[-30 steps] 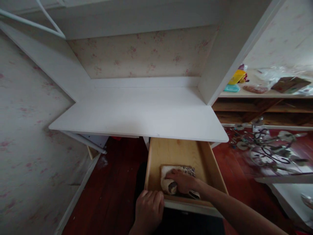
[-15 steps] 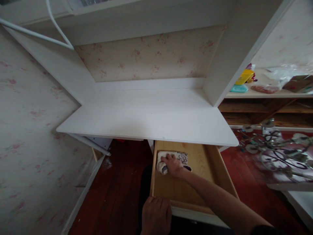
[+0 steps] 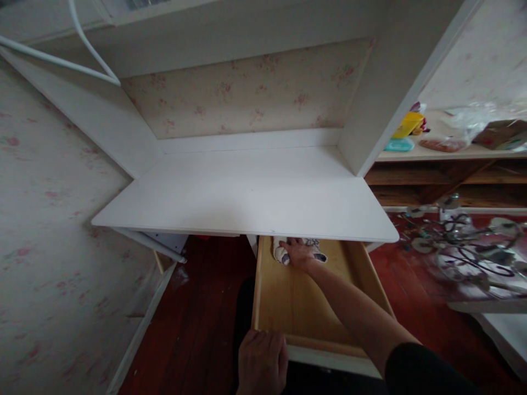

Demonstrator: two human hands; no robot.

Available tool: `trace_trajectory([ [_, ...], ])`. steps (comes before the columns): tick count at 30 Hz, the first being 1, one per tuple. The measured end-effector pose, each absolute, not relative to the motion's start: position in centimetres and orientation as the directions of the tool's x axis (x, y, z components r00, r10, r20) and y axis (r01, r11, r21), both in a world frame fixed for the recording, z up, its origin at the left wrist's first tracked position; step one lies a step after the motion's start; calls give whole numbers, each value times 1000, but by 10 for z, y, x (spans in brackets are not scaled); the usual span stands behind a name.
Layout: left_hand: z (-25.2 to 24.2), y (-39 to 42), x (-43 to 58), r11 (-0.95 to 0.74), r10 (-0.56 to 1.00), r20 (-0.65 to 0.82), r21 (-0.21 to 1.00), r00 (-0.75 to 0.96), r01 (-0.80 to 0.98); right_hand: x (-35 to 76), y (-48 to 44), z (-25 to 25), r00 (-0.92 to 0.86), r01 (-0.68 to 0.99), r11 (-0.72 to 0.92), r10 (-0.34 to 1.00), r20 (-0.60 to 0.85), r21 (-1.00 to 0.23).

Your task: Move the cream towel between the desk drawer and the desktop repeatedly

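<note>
While the wooden drawer (image 3: 296, 307) stood pulled out from under the white worktop (image 3: 247, 192), I had the right hand (image 3: 300, 253) stretched to the drawer's far end. It lay on a patterned cloth (image 3: 281, 254) that sat on the drawer's bottom near its far left corner, partly tucked beneath the worktop's front edge. Its fingers draped over the cloth, but their tips were hidden there, so I could not tell whether they gripped it or only pressed on it. The left hand (image 3: 262, 362) sat at the drawer's near left corner, fingers curled closed over the front rail. To the right of the drawer, a tangle of dark metalwork (image 3: 465, 252) lay on the red floor (image 3: 197, 307).
</note>
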State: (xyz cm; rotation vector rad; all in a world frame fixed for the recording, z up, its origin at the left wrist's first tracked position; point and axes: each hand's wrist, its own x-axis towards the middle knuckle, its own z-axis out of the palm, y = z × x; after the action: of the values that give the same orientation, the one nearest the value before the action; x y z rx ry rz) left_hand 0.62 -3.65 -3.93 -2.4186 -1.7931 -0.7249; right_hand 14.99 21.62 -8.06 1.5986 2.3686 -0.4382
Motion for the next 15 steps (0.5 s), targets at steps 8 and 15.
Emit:
trace_trajectory([
  [8, -37, -34, 7, -337, 884, 413, 240, 218, 911, 238, 212, -83, -273, 961, 267, 889, -368, -68],
  [15, -34, -35, 7, -341, 896, 381, 256, 230, 904, 264, 178, -83, -330, 943, 315, 872, -362, -103],
])
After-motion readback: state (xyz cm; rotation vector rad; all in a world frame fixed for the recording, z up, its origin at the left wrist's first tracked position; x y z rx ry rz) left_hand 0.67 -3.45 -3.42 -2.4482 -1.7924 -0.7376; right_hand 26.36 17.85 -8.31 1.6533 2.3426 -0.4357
